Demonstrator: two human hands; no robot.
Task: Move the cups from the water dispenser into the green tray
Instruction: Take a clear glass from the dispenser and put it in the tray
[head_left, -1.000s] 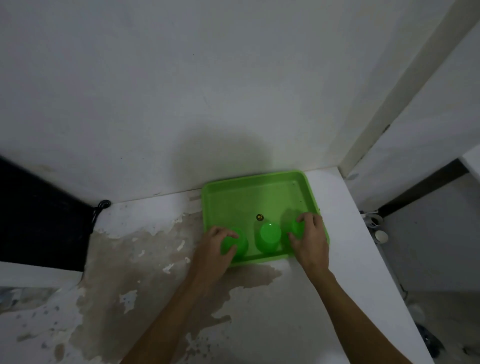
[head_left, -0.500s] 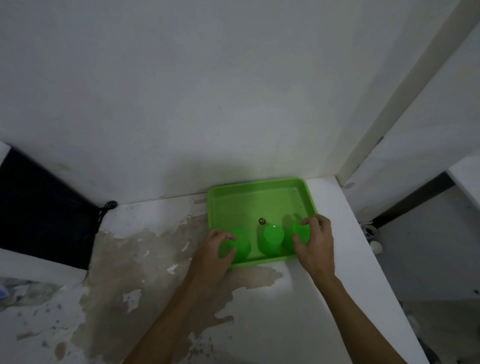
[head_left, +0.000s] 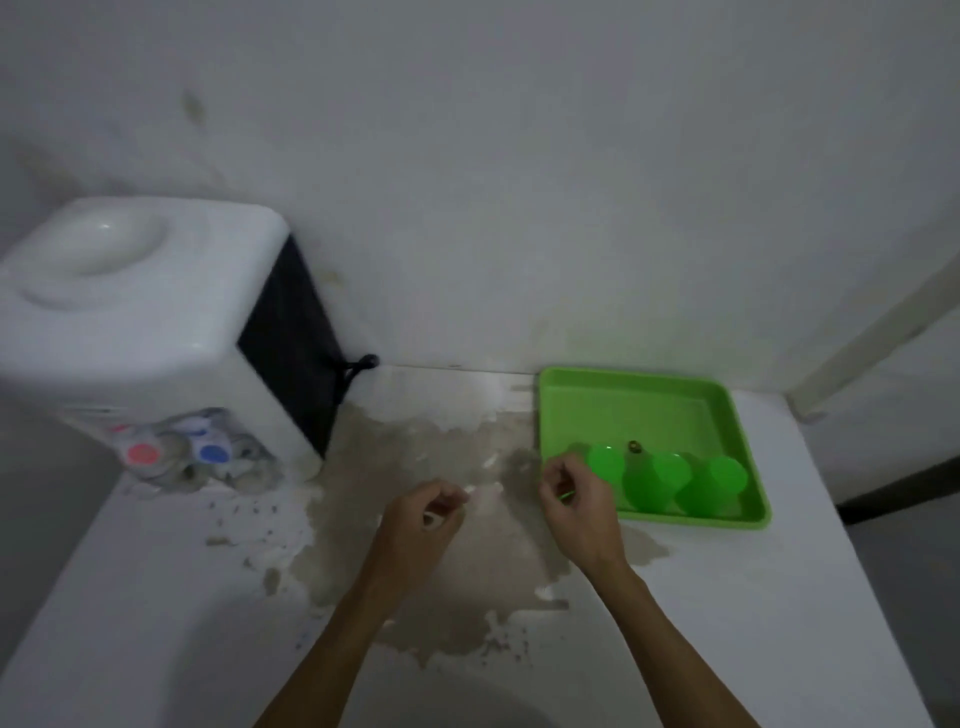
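Note:
Three green cups stand upside down in a row along the near side of the green tray (head_left: 722, 410): a left cup (head_left: 607, 461), a middle cup (head_left: 655, 480) and a right cup (head_left: 714, 483). A small dark object (head_left: 633, 445) lies on the tray floor behind them. My right hand (head_left: 576, 501) hovers just left of the tray's near-left corner, fingers loosely curled and holding nothing. My left hand (head_left: 423, 519) hangs over the stained counter further left, also empty with curled fingers. The white water dispenser (head_left: 130, 291) stands at the left, with several clear cups (head_left: 228, 457) under its red and blue taps.
The white counter (head_left: 753, 597) has a large brown patch of peeled paint (head_left: 415, 467) between dispenser and tray. A black cord (head_left: 358, 364) leaves the dispenser's dark back by the wall. The counter's right edge drops off just past the tray.
Both hands have let go of the green cups and pulled back to the left, off the tray. The view has swung left, bringing the water dispenser into sight.

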